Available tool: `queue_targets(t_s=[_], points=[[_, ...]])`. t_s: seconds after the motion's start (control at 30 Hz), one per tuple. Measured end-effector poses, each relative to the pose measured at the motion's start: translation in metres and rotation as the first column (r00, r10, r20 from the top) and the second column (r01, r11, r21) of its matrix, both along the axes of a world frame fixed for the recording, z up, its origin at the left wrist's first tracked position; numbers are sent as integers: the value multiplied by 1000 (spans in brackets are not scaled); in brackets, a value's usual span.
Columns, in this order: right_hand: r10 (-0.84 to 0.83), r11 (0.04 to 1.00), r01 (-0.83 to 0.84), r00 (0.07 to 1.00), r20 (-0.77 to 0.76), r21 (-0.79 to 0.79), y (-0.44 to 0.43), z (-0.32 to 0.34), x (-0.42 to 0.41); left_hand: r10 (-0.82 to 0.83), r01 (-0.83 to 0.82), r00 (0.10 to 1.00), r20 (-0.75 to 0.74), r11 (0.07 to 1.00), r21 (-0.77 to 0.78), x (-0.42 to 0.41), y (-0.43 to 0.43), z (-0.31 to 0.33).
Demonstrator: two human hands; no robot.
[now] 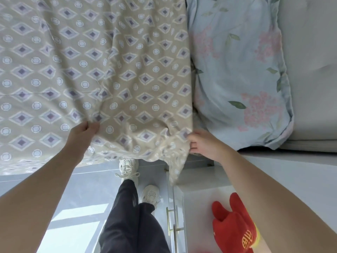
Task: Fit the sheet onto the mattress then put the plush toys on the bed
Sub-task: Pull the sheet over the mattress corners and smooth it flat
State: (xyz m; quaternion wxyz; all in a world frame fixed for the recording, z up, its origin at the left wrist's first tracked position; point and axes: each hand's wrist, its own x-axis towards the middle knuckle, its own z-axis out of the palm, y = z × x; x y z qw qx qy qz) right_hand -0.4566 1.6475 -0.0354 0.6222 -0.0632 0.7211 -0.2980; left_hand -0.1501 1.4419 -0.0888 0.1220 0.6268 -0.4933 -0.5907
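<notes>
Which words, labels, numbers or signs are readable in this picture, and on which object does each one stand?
Red plush toy: one gold embroidered sign, seemingly a Chinese character, cut off by the right arm and the frame edge; it cannot be read with certainty.
Sheet: only a pattern of diamonds and circles, no text.
Pillow: only a floral print, no text.
Shoes: no legible brand or label.

Matt woven cloth sheet (94, 70); glossy white cabinet top (200, 207).
</notes>
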Motion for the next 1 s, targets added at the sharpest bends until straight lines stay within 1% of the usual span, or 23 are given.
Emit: queue_targets(t_s=[0.03,0.13,0.2,0.23,0.33,0.43,0.5,0.53,0.6,0.63,0.7,0.73,0.8,0.83,0.9,0.97,1.0], points=[[-8,999,10,998,62,-35,-3,0,10,4,-4,1000,6,1000,2,2,0,2],[-58,992,76,982,178,-96,-15,1,33,19,-19,1000,9,1000,-2,5,-2,8],[13,990,15,979,202,-138,-19,3,40,17,-17,1000,6,1000,-19,4,-3,12],[55,988,-25,980,190,-153,-19,5,42,13,-13,1000,1,1000,-25,4,-2,13],[129,985,-117,988,86,-129,-14,4,36,16,-17,1000,-5,1000,-25,2,0,15],[148,986,-154,984,-99,-61,-8,7,25,5,-5,1000,1,1000,-20,1,4,15],[152,984,-168,964,-216,-58,-5,12,16,2,-2,1000,12,999,-46,2,6,17],[136,985,-159,955,-264,-69,-4,17,11,10,-8,1000,22,997,-73,3,7,20],[35,991,-75,944,-328,-109,-4,23,-2,39,-32,998,58,992,-120,3,6,24],[-6,994,-36,925,-379,-104,-4,24,-8,42,-31,996,75,990,-137,4,5,26],[13,999,-32,869,-495,-30,-4,28,-21,27,-13,996,85,988,-155,4,3,26],[38,999,-43,853,-521,3,-2,29,-25,4,10,996,85,987,-163,3,3,27],[86,996,-66,851,-519,56,1,27,-34,-29,43,996,89,985,-169,-2,7,29],[134,991,-99,834,-535,93,5,24,-38,-29,42,996,81,985,-168,-5,9,29],[312,946,-207,782,-539,249,18,18,-43,-47,61,995,91,986,-153,-7,16,29],[438,887,-259,736,-516,383,31,14,-41,-87,105,985,147,988,-115,-2,21,19],[476,865,-274,712,-515,420,36,13,-39,-98,115,978,184,990,-86,-1,22,14]])
